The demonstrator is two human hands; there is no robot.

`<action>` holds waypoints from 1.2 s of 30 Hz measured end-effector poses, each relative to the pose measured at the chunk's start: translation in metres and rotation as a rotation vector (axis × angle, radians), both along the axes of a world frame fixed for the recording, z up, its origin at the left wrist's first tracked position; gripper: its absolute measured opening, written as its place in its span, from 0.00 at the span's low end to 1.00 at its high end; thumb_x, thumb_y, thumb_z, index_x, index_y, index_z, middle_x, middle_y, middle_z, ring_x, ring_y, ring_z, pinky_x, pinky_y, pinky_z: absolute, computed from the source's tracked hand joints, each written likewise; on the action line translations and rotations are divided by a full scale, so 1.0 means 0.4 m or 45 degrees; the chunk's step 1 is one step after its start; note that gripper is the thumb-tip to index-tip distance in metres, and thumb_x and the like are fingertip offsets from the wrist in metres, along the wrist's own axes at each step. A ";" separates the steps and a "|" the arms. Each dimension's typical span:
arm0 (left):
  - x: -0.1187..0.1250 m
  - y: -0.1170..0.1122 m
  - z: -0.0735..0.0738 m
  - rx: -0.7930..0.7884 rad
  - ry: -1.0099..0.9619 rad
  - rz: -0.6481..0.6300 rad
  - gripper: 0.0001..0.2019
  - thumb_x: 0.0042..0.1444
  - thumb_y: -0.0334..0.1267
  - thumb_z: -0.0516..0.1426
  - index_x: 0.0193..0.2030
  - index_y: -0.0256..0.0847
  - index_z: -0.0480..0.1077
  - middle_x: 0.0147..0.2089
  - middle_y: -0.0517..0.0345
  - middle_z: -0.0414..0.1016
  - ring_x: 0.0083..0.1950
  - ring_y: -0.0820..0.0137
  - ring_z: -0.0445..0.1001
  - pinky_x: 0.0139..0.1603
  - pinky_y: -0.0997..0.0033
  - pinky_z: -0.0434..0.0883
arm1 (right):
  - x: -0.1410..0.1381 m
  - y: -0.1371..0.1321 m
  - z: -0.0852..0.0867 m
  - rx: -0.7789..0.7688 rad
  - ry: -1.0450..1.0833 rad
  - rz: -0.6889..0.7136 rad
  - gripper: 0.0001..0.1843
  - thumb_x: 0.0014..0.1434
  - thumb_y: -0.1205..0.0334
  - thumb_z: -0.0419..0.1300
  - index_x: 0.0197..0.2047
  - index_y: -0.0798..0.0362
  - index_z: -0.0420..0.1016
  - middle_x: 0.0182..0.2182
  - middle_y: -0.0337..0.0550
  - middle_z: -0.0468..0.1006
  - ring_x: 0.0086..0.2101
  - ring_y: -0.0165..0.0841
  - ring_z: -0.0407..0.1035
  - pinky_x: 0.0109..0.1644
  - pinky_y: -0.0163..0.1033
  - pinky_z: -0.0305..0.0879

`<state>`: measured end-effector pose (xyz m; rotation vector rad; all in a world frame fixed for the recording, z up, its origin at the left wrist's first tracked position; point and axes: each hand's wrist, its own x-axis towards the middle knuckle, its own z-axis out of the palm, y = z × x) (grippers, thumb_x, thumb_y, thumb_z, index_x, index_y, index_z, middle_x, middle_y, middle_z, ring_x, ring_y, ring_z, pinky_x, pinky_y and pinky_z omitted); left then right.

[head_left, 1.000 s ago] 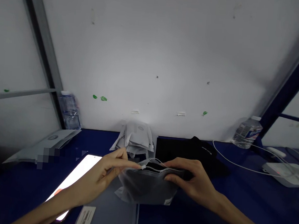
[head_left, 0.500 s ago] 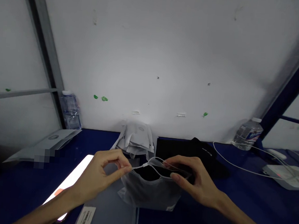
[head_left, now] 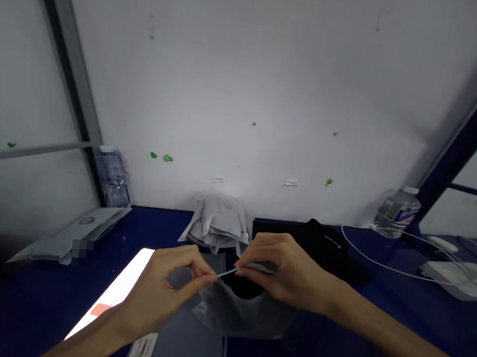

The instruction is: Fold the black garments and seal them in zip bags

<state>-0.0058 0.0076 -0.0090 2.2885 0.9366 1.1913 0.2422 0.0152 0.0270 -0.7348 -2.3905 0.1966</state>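
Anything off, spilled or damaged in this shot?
Mainly the wall: green patches and white scraps on it look like leftovers against the pale surface. The white cable loops loosely over the table. No spill shows; the zip bag, pinched by the left hand and right hand, has no evident damage.

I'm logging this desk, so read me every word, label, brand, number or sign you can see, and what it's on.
Nothing reads with certainty.
Stacked white pouches: sideways dark letters, perhaps "SO", partly hidden.
Folded black fabric: white print, too small.
Right-hand plastic bottle: label lettering blurred.
White barcode label: print too small.
Grey pouches at left: round emblem, unreadable.
Frosted zip bag: nothing legible.
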 end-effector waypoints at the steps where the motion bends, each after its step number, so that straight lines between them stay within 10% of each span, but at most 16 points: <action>1: 0.000 -0.002 0.001 -0.011 -0.004 0.002 0.08 0.60 0.37 0.62 0.29 0.42 0.74 0.28 0.63 0.77 0.30 0.74 0.74 0.33 0.73 0.67 | 0.002 -0.001 0.000 -0.008 0.011 -0.007 0.04 0.61 0.64 0.65 0.39 0.51 0.83 0.32 0.40 0.84 0.34 0.31 0.75 0.39 0.37 0.71; 36: 0.010 0.004 -0.013 -0.101 0.062 0.037 0.05 0.62 0.42 0.60 0.40 0.48 0.77 0.37 0.60 0.81 0.37 0.68 0.79 0.38 0.69 0.74 | 0.094 -0.051 -0.099 -0.187 0.391 -0.320 0.21 0.52 0.51 0.72 0.43 0.49 0.70 0.33 0.39 0.80 0.31 0.33 0.76 0.33 0.35 0.74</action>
